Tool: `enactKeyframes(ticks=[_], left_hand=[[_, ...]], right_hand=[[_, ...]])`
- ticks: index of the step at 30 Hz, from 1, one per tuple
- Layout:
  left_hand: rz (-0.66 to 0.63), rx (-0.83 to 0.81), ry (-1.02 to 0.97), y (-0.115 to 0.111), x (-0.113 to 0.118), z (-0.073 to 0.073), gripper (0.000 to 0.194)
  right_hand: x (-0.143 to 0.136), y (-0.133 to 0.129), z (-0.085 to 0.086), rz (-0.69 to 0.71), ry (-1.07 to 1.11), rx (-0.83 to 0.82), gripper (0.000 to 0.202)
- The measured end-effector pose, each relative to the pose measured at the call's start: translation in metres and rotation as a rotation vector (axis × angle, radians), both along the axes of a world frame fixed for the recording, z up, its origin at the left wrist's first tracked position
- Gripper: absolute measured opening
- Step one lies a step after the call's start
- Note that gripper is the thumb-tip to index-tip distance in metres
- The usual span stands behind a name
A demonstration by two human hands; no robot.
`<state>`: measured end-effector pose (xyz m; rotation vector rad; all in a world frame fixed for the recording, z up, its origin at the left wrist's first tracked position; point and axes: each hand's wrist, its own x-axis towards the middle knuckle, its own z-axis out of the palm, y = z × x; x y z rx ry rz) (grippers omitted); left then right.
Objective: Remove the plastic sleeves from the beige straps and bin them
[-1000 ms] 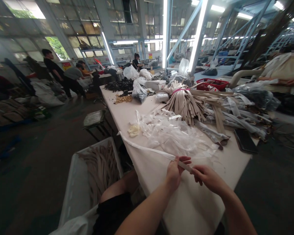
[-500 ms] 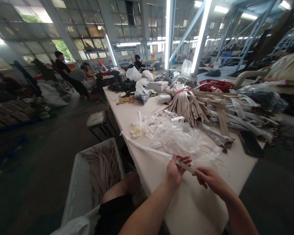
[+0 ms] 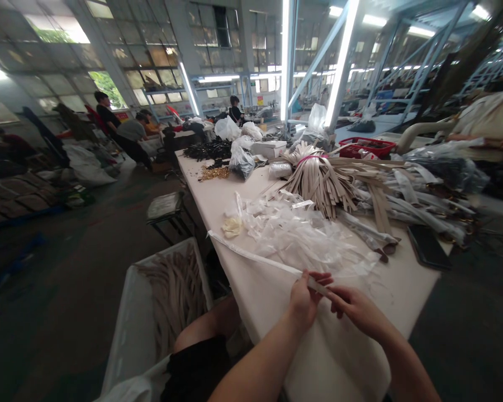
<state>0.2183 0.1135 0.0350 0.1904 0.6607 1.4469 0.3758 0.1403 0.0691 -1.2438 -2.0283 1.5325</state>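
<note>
A long pale strap (image 3: 255, 257), its left stretch covered by a thin white plastic sleeve, runs slantwise across the near part of the table. My left hand (image 3: 305, 298) grips it close to its right end, thumb on top and the other fingers partly spread. Just to the right, my right hand (image 3: 352, 306) pinches the bare beige end between thumb and fingers. Beyond both hands lies a loose heap of clear plastic sleeves (image 3: 297, 229). Behind that heap stands a bundle of beige straps (image 3: 312, 176) tied with a pink band.
A white bin (image 3: 123, 312) of beige straps stands left of the table (image 3: 272, 318). A dark phone-like slab (image 3: 428, 247) lies at the right edge, near sleeved straps (image 3: 423, 198). Farther back are a red basket (image 3: 366, 147) and brass-coloured pieces (image 3: 215, 173). Several people work beyond.
My left hand has shifted slightly right and down along the strap, closer to my right hand. Less bare strap shows between them.
</note>
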Motion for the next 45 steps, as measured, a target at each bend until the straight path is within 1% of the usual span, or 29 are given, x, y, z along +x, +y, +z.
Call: enactKeyframes(ticks=[2, 4, 7, 9, 12, 15, 18, 21, 24, 26, 27, 29, 30, 31, 32, 33, 34, 35, 36, 37, 38, 40, 41, 42, 44, 45], left_hand=[[0.031, 0.03, -0.01, 0.004, -0.006, 0.006, 0.041], [0.023, 0.039, 0.005, 0.005, -0.005, 0.007, 0.042], [-0.043, 0.02, 0.063, 0.003, 0.006, 0.001, 0.048], [-0.069, 0.013, 0.074, 0.001, 0.011, -0.004, 0.05], [-0.037, 0.028, 0.022, 0.001, 0.009, -0.008, 0.047], [-0.04, 0.042, -0.016, 0.001, 0.007, -0.009, 0.046], [-0.057, 0.022, 0.006, 0.0, 0.015, -0.012, 0.046], [-0.072, 0.014, 0.05, -0.001, 0.027, -0.014, 0.048], [-0.11, 0.027, 0.085, -0.001, 0.033, -0.01, 0.048], [-0.123, 0.029, 0.085, -0.003, 0.029, -0.003, 0.044], [-0.119, 0.034, 0.079, -0.005, 0.023, 0.001, 0.042], [-0.067, 0.038, 0.093, -0.009, 0.002, 0.007, 0.039], [-0.011, 0.023, 0.135, -0.011, -0.012, 0.009, 0.038], [0.054, -0.015, 0.207, -0.014, -0.028, 0.011, 0.036], [0.086, -0.078, 0.31, -0.017, -0.046, 0.013, 0.033], [0.062, -0.154, 0.444, -0.019, -0.064, 0.015, 0.031], [-0.035, -0.218, 0.596, -0.021, -0.081, 0.018, 0.03], [-0.167, -0.252, 0.767, -0.023, -0.096, 0.021, 0.031], [-0.254, -0.244, 0.96, -0.025, -0.108, 0.025, 0.032], [-0.278, -0.193, 1.163, -0.025, -0.117, 0.029, 0.031], [-0.245, -0.116, 1.362, -0.026, -0.123, 0.033, 0.029], [-0.086, 0.091, 1.697, -0.026, -0.124, 0.038, 0.019], [-0.017, 0.196, 1.818, -0.025, -0.122, 0.038, 0.017], [0.02, 0.29, 1.911, -0.024, -0.118, 0.037, 0.021], [0.015, 0.43, 2.032, -0.022, -0.11, 0.03, 0.033], [-0.003, 0.468, 2.066, -0.021, -0.107, 0.025, 0.034]], right_hand=[[0.004, 0.002, -0.001, -0.028, -0.053, 0.004, 0.048], [0.002, 0.004, -0.005, -0.056, -0.038, -0.007, 0.049], [-0.006, 0.005, -0.012, -0.074, 0.049, -0.029, 0.052], [-0.006, 0.004, -0.015, -0.064, 0.081, -0.051, 0.052], [0.005, 0.002, -0.017, -0.05, 0.049, -0.084, 0.05], [0.014, 0.0, -0.018, -0.091, 0.048, -0.079, 0.046], [0.009, -0.001, -0.018, -0.134, 0.137, -0.065, 0.045], [-0.002, -0.004, -0.014, -0.202, 0.202, -0.115, 0.048], [-0.009, -0.009, -0.007, -0.261, 0.222, -0.09, 0.051], [-0.007, -0.012, -0.003, -0.265, 0.234, -0.048, 0.048], [-0.003, -0.013, -0.002, -0.269, 0.231, -0.043, 0.047], [0.013, -0.014, -0.002, -0.277, 0.186, -0.067, 0.043], [0.025, -0.013, -0.004, -0.277, 0.147, -0.084, 0.042], [0.037, -0.011, -0.006, -0.277, 0.104, -0.097, 0.04], [0.049, -0.008, -0.009, -0.276, 0.058, -0.104, 0.039], [0.061, -0.004, -0.011, -0.271, 0.004, -0.102, 0.037], [0.072, 0.0, -0.014, -0.265, -0.06, -0.088, 0.035], [0.082, 0.006, -0.016, -0.258, -0.133, -0.064, 0.033], [0.091, 0.012, -0.017, -0.249, -0.209, -0.033, 0.03], [0.098, 0.018, -0.018, -0.24, -0.285, 0.004, 0.027], [0.103, 0.025, -0.018, -0.236, -0.353, 0.044, 0.025], [0.11, 0.037, -0.014, -0.262, -0.469, 0.132, 0.022], [0.112, 0.042, -0.011, -0.287, -0.521, 0.181, 0.022], [0.111, 0.048, -0.007, -0.319, -0.565, 0.238, 0.022], [0.103, 0.061, 0.004, -0.394, -0.608, 0.373, 0.024], [0.095, 0.069, 0.01, -0.427, -0.597, 0.44, 0.025]])
